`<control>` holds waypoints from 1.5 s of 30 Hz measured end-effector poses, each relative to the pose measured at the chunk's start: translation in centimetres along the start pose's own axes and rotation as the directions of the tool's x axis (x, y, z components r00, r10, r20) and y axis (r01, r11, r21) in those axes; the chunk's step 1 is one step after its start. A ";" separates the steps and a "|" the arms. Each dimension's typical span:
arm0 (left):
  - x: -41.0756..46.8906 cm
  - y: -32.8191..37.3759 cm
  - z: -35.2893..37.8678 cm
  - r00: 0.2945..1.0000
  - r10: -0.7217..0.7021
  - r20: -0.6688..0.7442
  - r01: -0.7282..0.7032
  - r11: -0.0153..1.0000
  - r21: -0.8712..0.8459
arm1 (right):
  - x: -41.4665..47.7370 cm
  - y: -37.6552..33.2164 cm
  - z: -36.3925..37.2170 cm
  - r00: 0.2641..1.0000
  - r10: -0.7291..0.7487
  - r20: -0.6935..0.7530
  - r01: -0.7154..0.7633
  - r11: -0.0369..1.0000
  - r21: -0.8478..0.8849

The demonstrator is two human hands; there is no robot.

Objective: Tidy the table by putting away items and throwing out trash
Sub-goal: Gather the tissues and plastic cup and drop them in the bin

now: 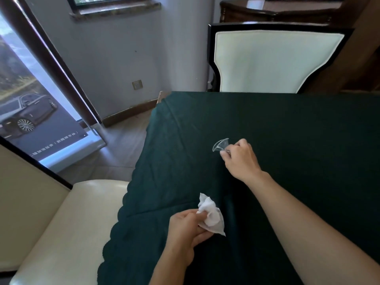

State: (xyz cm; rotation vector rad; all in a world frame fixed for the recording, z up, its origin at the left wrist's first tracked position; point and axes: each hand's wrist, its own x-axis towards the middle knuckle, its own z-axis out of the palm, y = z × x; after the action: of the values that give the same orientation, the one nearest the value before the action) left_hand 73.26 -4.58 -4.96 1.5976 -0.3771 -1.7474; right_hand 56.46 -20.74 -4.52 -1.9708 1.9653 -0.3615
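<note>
The bench [287, 124] is covered by a dark green cloth with a scalloped edge, and both hands work above it. The left hand [185, 229], low and close to the near-left edge of the bench, is closed around a crumpled white tissue [211, 217] — the fingers curl over its lower part while the rest of the wad sticks up and to the right of the grip. The right hand [240, 159] reaches further out over the cloth, its fingertips pinched on a small clear plastic cup [221, 145]. The cup is tipped on its side with its open mouth facing left; whether it touches the cloth or is lifted just off it cannot be told. The two hands are well apart, the tissue nearer the person and the cup toward the middle of the bench. A cream-cushioned chair [275, 60] with a dark frame stands at the far side of the bench, and another cream seat [67, 227] sits just beside the near-left corner. Against the left wall leans a banner [26, 112] showing a dark car.
</note>
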 end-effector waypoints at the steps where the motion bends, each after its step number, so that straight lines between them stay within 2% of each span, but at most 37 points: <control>1: -0.1 0.0 0.1 1.000 -0.005 -0.012 0.005 1.000 -0.006 | -0.9 0.5 -0.3 0.999 0.035 0.016 -0.036 0.999 0.038; 5: 0.0 0.2 0.3 0.999 -0.028 -0.038 0.027 1.000 -0.015 | -5.5 1.3 -2.1 0.976 0.159 0.146 -0.184 0.967 0.177; 7: -0.2 0.4 0.4 0.997 -0.038 -0.064 0.037 0.999 -0.021 | -7.9 1.4 -3.0 0.966 0.172 0.194 -0.214 0.951 0.223; 9: -0.4 0.5 0.8 0.996 -0.019 -0.085 0.020 1.000 0.004 | -10.3 1.8 -3.6 0.966 0.174 0.193 -0.217 0.948 0.233; 11: -0.6 0.3 1.5 0.990 0.041 -0.135 -0.031 0.997 0.077 | -12.5 1.9 -4.4 0.965 0.188 0.181 -0.238 0.919 0.314; 14: -2.3 -0.3 3.2 0.976 0.135 -0.171 -0.104 0.979 0.176 | -15.3 1.7 -5.6 0.958 0.240 0.158 -0.287 0.753 0.593; 16: -4.3 -0.7 4.3 0.982 0.145 -0.124 -0.130 0.984 0.119 | -17.1 1.1 -7.0 0.950 0.254 0.181 -0.300 0.584 0.754; 18: -6.8 -0.7 5.4 0.989 0.135 -0.058 -0.133 0.991 0.035 | -19.2 0.6 -8.9 0.957 0.206 0.206 -0.280 0.456 0.845; 21: -11.2 0.0 6.5 0.985 0.148 0.094 -0.146 0.989 -0.028 | -22.6 0.0 -12.2 0.964 0.137 0.229 -0.265 0.383 0.885; 25: -17.9 1.5 7.5 0.940 0.196 0.280 -0.180 0.980 -0.083 | -27.5 -0.3 -17.8 0.969 0.085 0.232 -0.246 0.365 0.898; 28: -23.4 2.9 8.2 0.897 0.225 0.380 -0.215 0.974 -0.070 | -31.2 -0.9 -21.9 0.980 0.041 0.196 -0.194 0.441 0.877; 31: -30.3 3.8 9.0 0.813 0.253 0.524 -0.272 0.961 -0.043 | -36.3 -2.2 -26.8 0.995 0.043 0.094 -0.103 0.479 0.872; 35: -39.0 2.8 9.4 0.678 0.264 0.686 -0.227 0.963 -0.146 | -44.0 -3.6 -31.2 0.988 0.141 -0.067 -0.010 0.487 0.873; 42: -50.0 -3.5 10.5 0.462 0.268 0.845 -0.443 0.896 -0.042 | -57.6 -4.3 -34.2 0.903 0.333 -0.271 0.061 0.526 0.848; 45: -53.6 -7.0 11.8 0.403 0.224 0.887 -0.492 0.871 0.004 | -63.8 -3.1 -35.2 0.854 0.377 -0.358 0.052 0.623 0.780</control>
State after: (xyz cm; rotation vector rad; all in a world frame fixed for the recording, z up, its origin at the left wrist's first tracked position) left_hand 58.04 33.51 32.19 0.5056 -1.4092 -2.0648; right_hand 44.09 41.03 32.27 -1.1584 1.7484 -1.5116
